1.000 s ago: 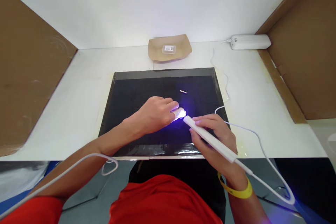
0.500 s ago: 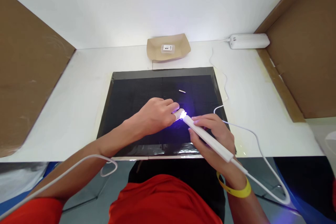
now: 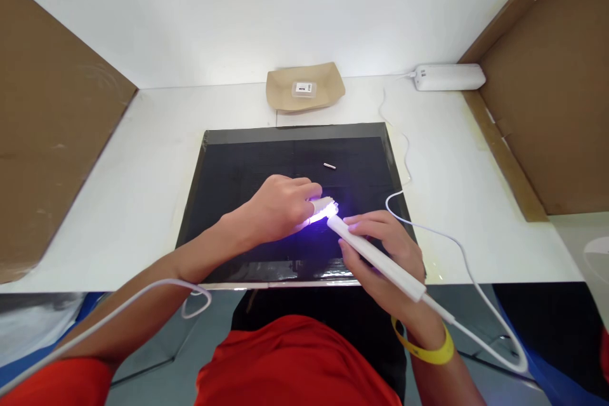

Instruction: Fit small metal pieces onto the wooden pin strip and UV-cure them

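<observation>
Shifted slightly lower in frame: white wand [image 3: 375, 258], likely light; my right hand [image 3: 404, 250] grips its barrel. Centre: white piece [image 3: 322, 205], probably fragile; my left hand [image 3: 280, 206] pinches one end.

Open to pass over the left of the desk [image 3: 157, 133], between the brown panel [image 3: 57, 139] and the black mat [image 3: 257, 165]. Free too across the mat's far half, save for a small rod [image 3: 329, 166]. Blocked mid-mat by the left hand [image 3: 283, 206] with a glowing piece [image 3: 322, 208], and the right hand [image 3: 390, 244] with a white wand [image 3: 375, 257]. Crossed at right by a loose cable [image 3: 457, 242]. Obstructed centrally behind by a paper tray [image 3: 280, 99].
</observation>
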`<state>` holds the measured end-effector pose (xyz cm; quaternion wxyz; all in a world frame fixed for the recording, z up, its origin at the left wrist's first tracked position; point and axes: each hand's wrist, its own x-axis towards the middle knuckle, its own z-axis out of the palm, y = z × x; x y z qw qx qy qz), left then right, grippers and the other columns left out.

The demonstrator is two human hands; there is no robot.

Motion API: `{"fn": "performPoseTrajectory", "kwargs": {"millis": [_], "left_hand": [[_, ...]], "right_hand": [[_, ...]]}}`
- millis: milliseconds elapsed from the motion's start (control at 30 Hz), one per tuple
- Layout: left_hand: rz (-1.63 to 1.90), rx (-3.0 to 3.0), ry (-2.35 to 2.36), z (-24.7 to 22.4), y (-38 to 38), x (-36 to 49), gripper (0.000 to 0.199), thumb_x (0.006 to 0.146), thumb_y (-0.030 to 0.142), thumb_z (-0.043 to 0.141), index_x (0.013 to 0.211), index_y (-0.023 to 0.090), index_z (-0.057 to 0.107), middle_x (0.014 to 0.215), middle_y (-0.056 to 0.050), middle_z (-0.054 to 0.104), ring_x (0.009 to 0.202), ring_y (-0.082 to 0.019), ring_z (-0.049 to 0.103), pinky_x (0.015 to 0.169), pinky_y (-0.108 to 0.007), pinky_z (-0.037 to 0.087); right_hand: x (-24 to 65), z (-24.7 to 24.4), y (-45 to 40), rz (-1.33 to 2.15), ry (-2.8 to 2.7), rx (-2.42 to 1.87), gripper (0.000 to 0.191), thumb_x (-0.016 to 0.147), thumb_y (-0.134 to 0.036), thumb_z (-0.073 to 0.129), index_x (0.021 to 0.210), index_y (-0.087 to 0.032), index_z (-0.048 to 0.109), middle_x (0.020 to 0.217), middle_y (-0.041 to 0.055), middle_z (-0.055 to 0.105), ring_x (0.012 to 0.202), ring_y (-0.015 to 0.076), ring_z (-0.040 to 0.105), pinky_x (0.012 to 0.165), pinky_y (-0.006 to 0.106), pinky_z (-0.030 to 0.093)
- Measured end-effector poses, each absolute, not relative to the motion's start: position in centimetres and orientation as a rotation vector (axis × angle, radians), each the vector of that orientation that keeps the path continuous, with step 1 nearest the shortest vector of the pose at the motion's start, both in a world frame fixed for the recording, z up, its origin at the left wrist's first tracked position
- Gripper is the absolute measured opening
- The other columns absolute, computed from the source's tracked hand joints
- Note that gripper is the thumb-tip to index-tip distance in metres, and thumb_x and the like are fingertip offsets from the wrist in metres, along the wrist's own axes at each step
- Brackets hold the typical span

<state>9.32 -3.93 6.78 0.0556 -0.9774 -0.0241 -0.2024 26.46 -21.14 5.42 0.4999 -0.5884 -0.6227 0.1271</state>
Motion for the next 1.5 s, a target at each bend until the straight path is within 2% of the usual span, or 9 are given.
{"fn": "performPoseTrajectory", "kwargs": {"millis": [133,200,300,400,667,900,1200,1367,1500], "left_hand": [[-0.602,-3.214,-0.16,6.8,-3.6,8.8,0.02,0.101,0.017,0.061,0.092,0.018,0.08,0.087,-0.002,0.078,0.072,-0.011,0.073,0.057,-0.02,0.05],[-0.633,-3.36,-0.21,7.0,-3.6,8.6,0.015,0.099,0.019,0.068,0.1,0.02,0.083,0.092,-0.002,0.08,0.077,-0.011,0.077,0.064,-0.019,0.057],[-0.684,-3.545,-0.256,7.5,-3.8,8.4,0.017,0.098,0.022,0.073,0.111,0.024,0.084,0.099,-0.003,0.082,0.082,-0.012,0.079,0.072,-0.019,0.062],[-0.678,-3.666,-0.276,8.3,-4.1,8.4,0.017,0.097,0.027,0.076,0.112,0.025,0.085,0.098,-0.005,0.083,0.081,-0.014,0.08,0.072,-0.02,0.064],[-0.537,-3.861,-0.204,9.2,-4.5,8.8,0.01,0.092,0.029,0.082,0.099,0.025,0.087,0.091,-0.002,0.079,0.082,-0.012,0.077,0.074,-0.02,0.059],[-0.358,-3.965,-0.239,9.5,-4.8,8.9,0.011,0.089,0.031,0.086,0.099,0.028,0.087,0.085,0.001,0.074,0.07,-0.007,0.065,0.067,-0.019,0.049],[-0.327,-3.962,-0.141,9.1,-4.4,8.9,0.011,0.093,0.03,0.081,0.103,0.029,0.087,0.088,0.0,0.073,0.073,-0.008,0.066,0.071,-0.02,0.05],[-0.614,-3.875,-0.118,8.3,-4.3,9.2,0.011,0.093,0.029,0.081,0.101,0.023,0.086,0.093,-0.002,0.074,0.079,-0.01,0.07,0.071,-0.018,0.054],[-1.02,-3.574,-0.371,7.6,-4.8,10.1,0.007,0.092,0.023,0.081,0.097,0.019,0.083,0.095,-0.002,0.074,0.069,-0.006,0.064,0.065,-0.016,0.052]], "right_hand": [[26.4,6.2,-21.7,0.386,-1.447,-1.391,0.03,0.088,-0.01,0.073,0.109,-0.029,0.064,0.105,0.0026,0.074,0.092,0.0164,0.076,0.079,0.031,0.065],[26.5,6.6,-22.1,0.419,-1.405,-1.362,0.03,0.087,-0.009,0.073,0.108,-0.029,0.065,0.105,0.003,0.074,0.093,0.0164,0.075,0.08,0.031,0.065],[26.8,6.8,-22.6,0.453,-1.353,-1.332,0.031,0.086,-0.008,0.074,0.108,-0.028,0.066,0.104,0.0037,0.074,0.093,0.0181,0.074,0.078,0.033,0.065],[27.3,6.7,-22.9,0.486,-1.325,-1.316,0.031,0.085,-0.007,0.075,0.107,-0.028,0.067,0.103,0.0037,0.074,0.093,0.0192,0.074,0.078,0.034,0.065],[27.8,6.6,-23.4,0.522,-1.291,-1.295,0.033,0.086,-0.007,0.075,0.109,-0.028,0.069,0.104,0.0041,0.073,0.094,0.0197,0.073,0.078,0.035,0.064],[28.3,6.2,-23.3,0.531,-1.265,-1.309,0.032,0.087,-0.008,0.076,0.109,-0.03,0.069,0.105,0.0045,0.072,0.095,0.0198,0.072,0.075,0.034,0.064],[28.0,6.2,-23.4,0.531,-1.283,-1.286,0.035,0.085,-0.004,0.075,0.11,-0.027,0.068,0.106,0.0037,0.072,0.097,0.0166,0.072,0.078,0.029,0.063],[27.8,6.0,-23.6,0.489,-1.335,-1.275,0.035,0.083,-0.003,0.076,0.109,-0.025,0.067,0.105,0.0031,0.073,0.095,0.0151,0.073,0.079,0.028,0.063],[26.6,5.6,-23.3,0.332,-1.265,-1.299,0.037,0.082,-0.002,0.076,0.11,-0.025,0.066,0.106,0.0029,0.073,0.097,0.0158,0.072,0.082,0.03,0.064]]}}
